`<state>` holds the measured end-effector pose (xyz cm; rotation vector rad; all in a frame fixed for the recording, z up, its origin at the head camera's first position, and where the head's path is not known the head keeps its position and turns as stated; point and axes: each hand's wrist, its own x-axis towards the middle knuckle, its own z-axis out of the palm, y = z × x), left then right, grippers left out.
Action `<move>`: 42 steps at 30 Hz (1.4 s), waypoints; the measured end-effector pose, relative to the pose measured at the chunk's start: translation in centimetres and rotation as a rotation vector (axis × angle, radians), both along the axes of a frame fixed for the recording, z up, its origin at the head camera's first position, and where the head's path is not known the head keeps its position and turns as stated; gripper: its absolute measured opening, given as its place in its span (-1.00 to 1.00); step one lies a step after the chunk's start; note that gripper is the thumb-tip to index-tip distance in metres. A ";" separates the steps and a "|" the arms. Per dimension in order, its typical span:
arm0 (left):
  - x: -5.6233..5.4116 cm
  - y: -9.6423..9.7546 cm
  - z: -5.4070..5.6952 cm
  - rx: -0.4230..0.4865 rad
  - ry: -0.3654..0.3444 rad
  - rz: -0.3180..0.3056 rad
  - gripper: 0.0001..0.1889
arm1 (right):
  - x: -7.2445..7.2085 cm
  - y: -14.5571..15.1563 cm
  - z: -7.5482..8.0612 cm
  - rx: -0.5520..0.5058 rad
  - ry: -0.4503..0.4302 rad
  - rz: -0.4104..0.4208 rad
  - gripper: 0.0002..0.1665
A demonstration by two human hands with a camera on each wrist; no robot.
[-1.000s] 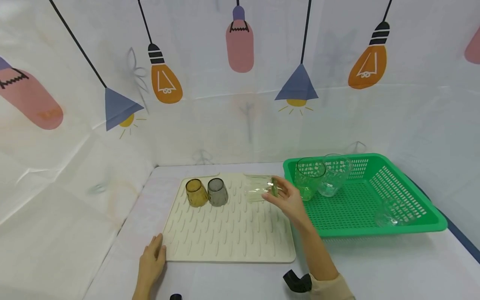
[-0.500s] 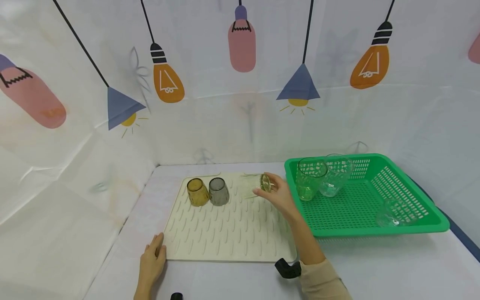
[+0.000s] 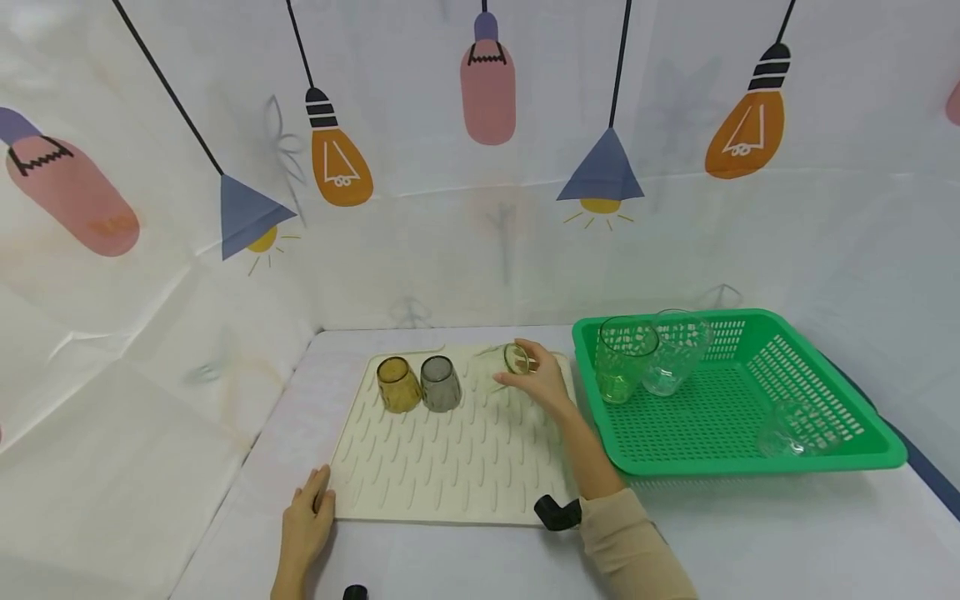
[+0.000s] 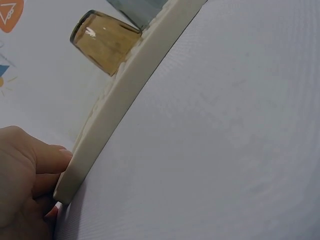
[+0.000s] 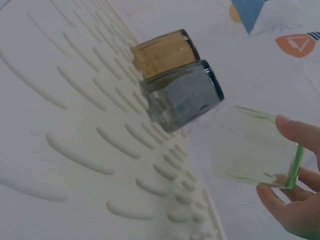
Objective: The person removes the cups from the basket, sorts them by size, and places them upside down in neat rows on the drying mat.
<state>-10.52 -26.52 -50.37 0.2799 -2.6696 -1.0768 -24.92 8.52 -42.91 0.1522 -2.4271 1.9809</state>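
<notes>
My right hand point(image 3: 538, 377) pinches a pale green-tinted drinking glass point(image 5: 255, 145) between thumb and fingers near its thick base. The glass is held mouth down over the back right of a cream ridged drying mat point(image 3: 450, 467). An amber glass point(image 3: 398, 386) and a grey glass point(image 3: 440, 385) stand mouth down side by side toward the mat's back left. At the front left corner, my left hand point(image 3: 306, 518) touches the mat's edge. In the left wrist view its fingertips point(image 4: 64, 154) meet the mat's rim.
A green plastic basket point(image 3: 690, 429) stands right of the mat. In it are a tall glass point(image 3: 621, 367) and a clear glass point(image 3: 671, 354) at the back left, plus another clear glass point(image 3: 797, 429) on its side. A white printed sheet point(image 3: 450, 250) hangs behind.
My right hand has moved left and slightly back with the glass, tipping it from lying sideways to mouth down. My left hand has stayed at the mat's corner.
</notes>
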 end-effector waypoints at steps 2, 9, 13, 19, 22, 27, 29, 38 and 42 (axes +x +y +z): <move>0.0 0.0 -0.1 -0.004 0.003 0.003 -0.56 | -0.5 -0.4 -0.3 0.003 0.008 -0.001 -0.15; 0.1 0.1 -0.1 -0.002 0.029 0.011 -0.57 | -1.8 -1.6 -1.2 0.041 0.050 -0.022 -0.16; 0.1 0.1 -0.1 0.002 0.026 0.009 -0.57 | -2.1 -2.2 -1.6 0.095 0.083 -0.032 -0.16; 0.1 0.2 -0.2 -0.004 0.071 0.021 -0.59 | -2.6 -2.9 -2.0 0.167 0.124 -0.033 -0.17; 0.0 0.2 -0.2 -0.009 0.099 0.023 -0.60 | -2.8 -3.1 -2.1 0.184 0.125 -0.029 -0.16; -0.2 0.1 -0.3 -0.004 0.102 0.012 -0.60 | -3.2 -3.1 -2.1 0.208 0.108 -0.010 -0.16; -0.2 -0.1 -0.2 -0.003 0.101 0.004 -0.59 | -3.4 -3.1 -2.1 0.221 0.105 0.010 -0.16; -0.5 -0.9 0.0 0.041 0.032 -0.017 -0.51 | -3.6 -2.8 -1.7 0.388 0.208 0.115 -0.14; -0.8 -1.1 0.2 0.067 -0.034 0.005 -0.41 | -3.6 -2.7 -1.9 0.387 0.207 0.131 -0.14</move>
